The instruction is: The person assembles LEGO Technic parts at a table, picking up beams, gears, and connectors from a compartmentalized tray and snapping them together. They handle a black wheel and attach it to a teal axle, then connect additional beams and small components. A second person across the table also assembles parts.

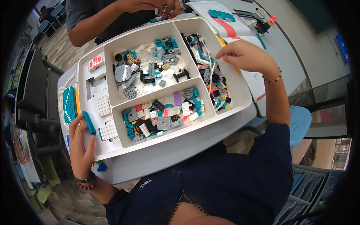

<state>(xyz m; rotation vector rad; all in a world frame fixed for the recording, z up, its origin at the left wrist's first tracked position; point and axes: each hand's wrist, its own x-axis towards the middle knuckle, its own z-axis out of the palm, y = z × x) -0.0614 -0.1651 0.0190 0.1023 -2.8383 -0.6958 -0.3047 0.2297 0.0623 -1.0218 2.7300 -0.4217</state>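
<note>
My left hand (80, 148) is at the left end of a white sorting tray (165, 141), its thumb and fingers closed around a long teal building-brick piece (89, 123). Over the tray's right rim hangs my right hand (245, 56), fingers loosely bent and apart, with nothing visible in them. Beneath its fingertips is the narrow right compartment, full of small black, white, red and yellow parts (215, 78). The large compartment holds grey, teal and white pieces, among them a grey round piece (123, 73). A purple brick (177, 98) lies in the front compartment.
Across the table, another person's hands (165, 7) handle a small part. A teal plate (69, 105) lies left of the tray. Papers and another teal plate (222, 15) are at the back right, near a dark built assembly (260, 22). A blue chair (300, 123) stands at right.
</note>
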